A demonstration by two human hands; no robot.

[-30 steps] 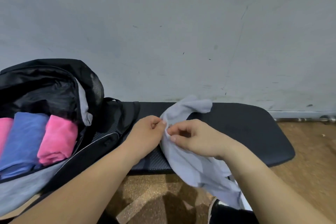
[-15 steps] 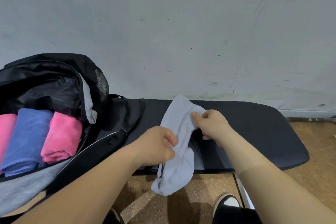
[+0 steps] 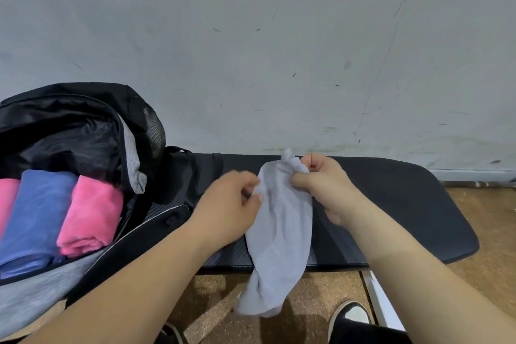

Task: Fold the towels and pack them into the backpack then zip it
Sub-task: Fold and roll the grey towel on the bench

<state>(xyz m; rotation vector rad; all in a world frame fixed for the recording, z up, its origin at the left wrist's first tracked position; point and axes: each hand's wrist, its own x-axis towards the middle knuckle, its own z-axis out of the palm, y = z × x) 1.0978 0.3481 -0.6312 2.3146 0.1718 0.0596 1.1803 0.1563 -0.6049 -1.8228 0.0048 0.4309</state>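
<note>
A pale grey-blue towel (image 3: 279,234) hangs bunched over the front edge of a black padded bench (image 3: 405,209). My left hand (image 3: 231,204) pinches its left edge near the top. My right hand (image 3: 324,184) grips the top end of the towel, a little farther back. At the left lies an open black and grey backpack (image 3: 69,126). Inside it sit a folded blue towel (image 3: 36,215) and a folded pink towel (image 3: 89,215), with another pink one (image 3: 7,198) at the frame's edge.
A scuffed grey wall (image 3: 279,50) rises right behind the bench. Below is a speckled brown floor (image 3: 488,246), with my black and white shoe (image 3: 349,315) and a white bench leg (image 3: 379,301) near the bottom.
My right hand has slid up to the towel's top end and bunched it. My left hand has shifted up along the left edge. The towel hangs longer over the bench front.
</note>
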